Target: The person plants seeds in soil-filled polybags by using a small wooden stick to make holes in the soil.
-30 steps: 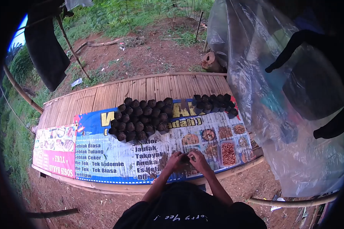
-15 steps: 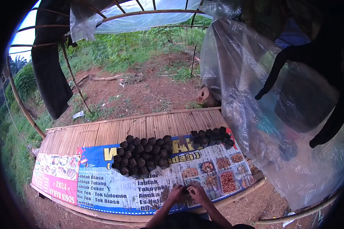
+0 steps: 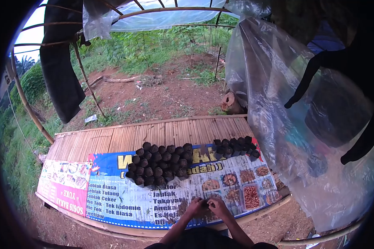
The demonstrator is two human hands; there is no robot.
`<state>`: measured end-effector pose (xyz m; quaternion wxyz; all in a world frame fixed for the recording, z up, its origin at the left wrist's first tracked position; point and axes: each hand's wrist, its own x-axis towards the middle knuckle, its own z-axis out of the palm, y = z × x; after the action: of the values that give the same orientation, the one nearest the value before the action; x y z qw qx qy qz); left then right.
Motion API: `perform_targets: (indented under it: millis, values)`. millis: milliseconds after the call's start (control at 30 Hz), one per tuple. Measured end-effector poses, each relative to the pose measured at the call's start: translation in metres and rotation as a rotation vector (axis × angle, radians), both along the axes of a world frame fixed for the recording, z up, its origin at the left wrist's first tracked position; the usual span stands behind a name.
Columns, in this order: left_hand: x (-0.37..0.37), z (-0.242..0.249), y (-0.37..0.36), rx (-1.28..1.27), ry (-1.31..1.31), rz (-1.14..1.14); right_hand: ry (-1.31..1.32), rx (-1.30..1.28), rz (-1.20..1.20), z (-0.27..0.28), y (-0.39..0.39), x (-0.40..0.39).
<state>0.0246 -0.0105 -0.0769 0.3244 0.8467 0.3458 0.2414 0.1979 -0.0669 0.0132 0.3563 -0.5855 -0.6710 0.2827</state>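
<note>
My left hand and my right hand are close together above the near edge of the banner-covered table. Both have curled fingers that meet around something small and dark, too hidden to make out. Farther back on the banner stands a large cluster of small black bags packed with dark soil. A smaller group of black bags sits at the back right. Crumbs of soil are scattered on the banner around my hands.
Bamboo slats form the table's far part. Clear plastic sheeting hangs at the right, beside a dark hanging cloth. A bamboo post and black sheet stand at the left. Behind is bare soil with plants.
The camera view has shifted slightly, so the scene sits a little farther right. My hands stay together over the same spot, with a small change in finger position. The bag clusters look unchanged.
</note>
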Motion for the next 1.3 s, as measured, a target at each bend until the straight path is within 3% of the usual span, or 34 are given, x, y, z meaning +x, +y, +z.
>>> perform_targets:
  millis: [133, 267, 367, 467, 500, 667, 733, 833, 967, 1067, 1233, 1300]
  values:
    - [0.001, -0.004, -0.002, 0.04, -0.037, 0.068, -0.107, 0.045, 0.013, 0.014, 0.003, -0.001]
    - [0.003, -0.001, 0.0, -0.025, 0.002, 0.045, -0.048, -0.001, 0.029, 0.0, 0.002, -0.003]
    - [0.002, 0.014, -0.002, -0.029, 0.007, 0.045, -0.11, 0.111, -0.035, 0.012, 0.006, -0.002]
    - [0.002, 0.015, -0.003, 0.0, -0.007, 0.03, 0.014, 0.08, 0.003, 0.003, 0.009, -0.004]
    - [0.003, 0.014, -0.003, -0.02, -0.023, 0.042, -0.094, 0.117, 0.036, 0.005, 0.009, -0.001]
    - [0.002, -0.006, 0.0, -0.044, -0.012, 0.037, -0.079, 0.111, -0.041, 0.011, 0.005, -0.004]
    - [0.003, 0.003, 0.0, -0.032, -0.005, 0.03, 0.101, 0.01, -0.045, 0.006, 0.003, -0.008]
    - [0.003, 0.003, -0.001, -0.055, 0.005, 0.05, -0.039, 0.041, -0.087, 0.001, 0.004, -0.002]
    - [0.002, 0.006, 0.0, -0.077, -0.013, 0.044, 0.068, 0.085, -0.092, 0.003, 0.005, -0.008]
    - [0.005, 0.015, -0.002, -0.048, -0.035, 0.054, -0.043, 0.061, -0.087, -0.002, 0.006, -0.001]
    - [0.004, 0.011, 0.001, -0.118, 0.013, 0.042, 0.111, 0.017, -0.075, -0.002, 0.009, -0.003]
    - [0.003, 0.012, -0.002, -0.131, 0.013, 0.038, 0.059, 0.02, -0.092, -0.002, 0.007, -0.002]
